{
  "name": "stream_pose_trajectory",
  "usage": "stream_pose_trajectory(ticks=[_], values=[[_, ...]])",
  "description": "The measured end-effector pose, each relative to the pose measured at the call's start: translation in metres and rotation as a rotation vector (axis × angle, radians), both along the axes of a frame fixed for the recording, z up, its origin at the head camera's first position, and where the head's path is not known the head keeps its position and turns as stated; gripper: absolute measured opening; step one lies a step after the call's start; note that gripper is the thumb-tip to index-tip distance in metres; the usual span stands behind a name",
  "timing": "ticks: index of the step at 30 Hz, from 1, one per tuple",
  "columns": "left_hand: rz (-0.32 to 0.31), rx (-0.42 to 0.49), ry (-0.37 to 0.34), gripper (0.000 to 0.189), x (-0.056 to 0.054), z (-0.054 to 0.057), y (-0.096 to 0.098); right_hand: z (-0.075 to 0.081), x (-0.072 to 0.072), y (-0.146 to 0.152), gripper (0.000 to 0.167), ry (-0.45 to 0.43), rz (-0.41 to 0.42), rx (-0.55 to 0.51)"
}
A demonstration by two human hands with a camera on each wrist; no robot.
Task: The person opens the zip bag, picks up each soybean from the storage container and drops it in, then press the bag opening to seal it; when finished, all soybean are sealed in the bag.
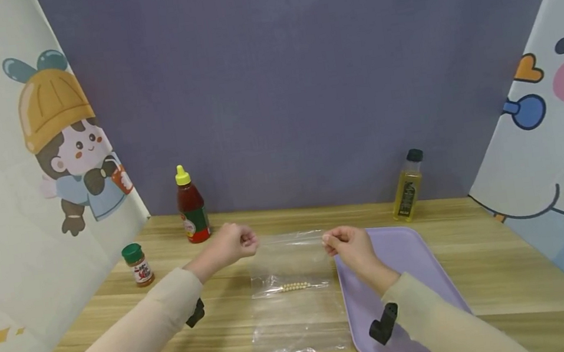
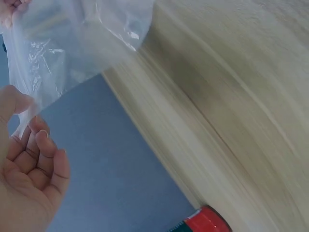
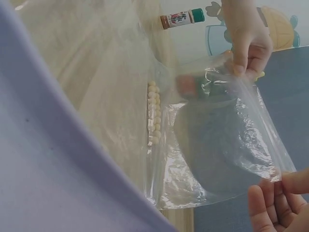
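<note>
A clear plastic bag (image 1: 301, 325) spans the space between both hands, its lower part lying flat on the table. My left hand (image 1: 228, 244) pinches its top left corner between thumb and finger, the other fingers loosely curled. The top right corner is pinched by my right hand (image 1: 355, 251); in the right wrist view that hand (image 3: 287, 203) holds the bag's edge at the lower right. Small pale round balls (image 1: 295, 286) lie in a short double row along a crease across the bag. The upper part of the bag (image 3: 207, 140) is raised and stretched taut.
A lilac tray (image 1: 423, 276) lies right of the bag, under the right forearm. Behind the left hand stands a red sauce bottle (image 1: 193, 211); a green-capped spice jar (image 1: 139, 266) is farther left. An oil bottle (image 1: 408, 189) stands at the back right, before a grey-purple backdrop (image 1: 270, 82).
</note>
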State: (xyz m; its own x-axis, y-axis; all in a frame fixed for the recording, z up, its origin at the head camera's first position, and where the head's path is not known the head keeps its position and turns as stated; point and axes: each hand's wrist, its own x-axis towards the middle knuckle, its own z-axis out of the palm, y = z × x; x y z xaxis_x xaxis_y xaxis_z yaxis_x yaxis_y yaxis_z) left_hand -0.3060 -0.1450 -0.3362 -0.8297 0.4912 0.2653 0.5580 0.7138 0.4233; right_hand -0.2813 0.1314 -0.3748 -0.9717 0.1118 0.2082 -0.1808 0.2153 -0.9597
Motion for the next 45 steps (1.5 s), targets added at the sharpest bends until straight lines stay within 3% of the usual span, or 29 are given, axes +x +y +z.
stream_pose_trajectory(ticks=[8,17,22,28,33,39,45], values=[[0.003,0.027,0.043,0.004,0.001,-0.001,-0.010,0.002,0.001,0.002,0.014,-0.005,-0.005,0.009],[0.029,0.092,0.000,0.006,0.001,-0.006,-0.020,0.007,0.001,0.003,0.016,-0.057,0.041,0.020],[0.051,0.180,-0.098,0.005,0.000,-0.011,-0.021,0.010,-0.003,0.005,0.018,-0.094,0.110,-0.024],[0.111,0.435,-0.321,0.008,-0.002,-0.020,-0.017,0.013,-0.006,0.000,0.023,-0.187,0.204,-0.112],[0.178,0.559,-0.374,0.010,-0.010,-0.022,-0.016,0.012,-0.013,-0.007,0.025,-0.258,0.206,-0.144],[0.238,0.581,-0.412,0.012,-0.027,-0.024,-0.016,0.010,-0.026,-0.016,0.027,-0.306,0.183,-0.147],[0.283,0.534,-0.425,0.020,-0.040,-0.040,-0.014,0.007,-0.038,-0.020,0.034,-0.342,0.151,-0.096]])
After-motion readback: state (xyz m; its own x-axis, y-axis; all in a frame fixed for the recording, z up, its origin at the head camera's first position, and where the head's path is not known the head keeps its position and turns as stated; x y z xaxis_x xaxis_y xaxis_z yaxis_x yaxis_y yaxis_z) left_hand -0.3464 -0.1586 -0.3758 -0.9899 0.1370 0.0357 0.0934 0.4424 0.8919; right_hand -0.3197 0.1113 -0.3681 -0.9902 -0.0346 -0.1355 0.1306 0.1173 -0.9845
